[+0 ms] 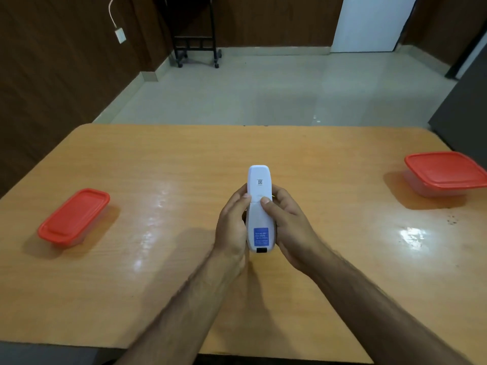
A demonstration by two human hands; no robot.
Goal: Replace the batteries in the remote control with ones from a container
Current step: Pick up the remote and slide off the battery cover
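Note:
A white remote control (259,206) is held back side up above the middle of the wooden table (158,272), a blue sticker near its lower end. My left hand (232,225) grips its left side. My right hand (287,222) grips its right side, with the thumb lying on the back cover near the seam. The cover looks closed, and no batteries are visible. A narrow container with a red lid (74,216) sits at the left of the table. A square container with a red lid (445,173) sits at the far right. Both lids are on.
A dark wall panel runs along the left, and a dark cabinet stands beyond the table's right corner. A black wheeled stand (196,48) is on the tiled floor at the back.

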